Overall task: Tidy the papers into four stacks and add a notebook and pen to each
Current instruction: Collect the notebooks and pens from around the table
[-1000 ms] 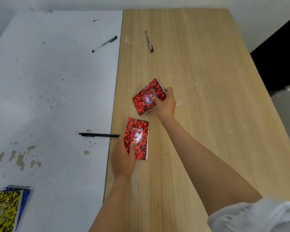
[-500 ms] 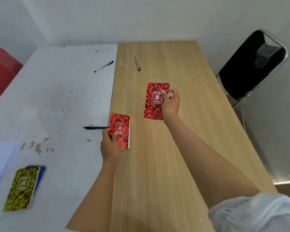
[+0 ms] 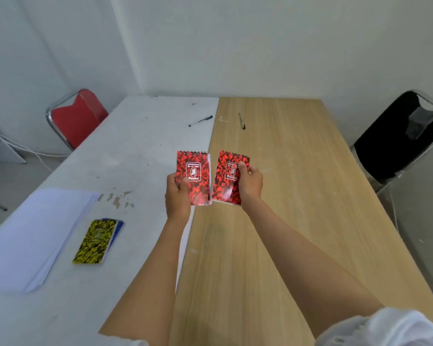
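The left hand [image 3: 178, 196] is gripping one red notebook [image 3: 193, 177] by its lower left corner, thumb on the cover, and the right hand [image 3: 250, 184] is gripping a second red notebook [image 3: 229, 177] the same way from the right, both held upright in the air side by side over the seam where the white table [image 3: 135, 146] is meeting the wooden table [image 3: 298, 196]. The paper [image 3: 35, 233] is lying in a single loose pile near the left edge of the white table, with a yellow notebook [image 3: 94, 242] resting over a blue one just beside it, and two pens [image 3: 200, 121] are lying near the far edge. Judging from this, the notebooks are being gathered, so it would pay to set these two flat beside the yellow one, spirals facing one way, releasing one hand at a time so neither is slipping or fanning open.
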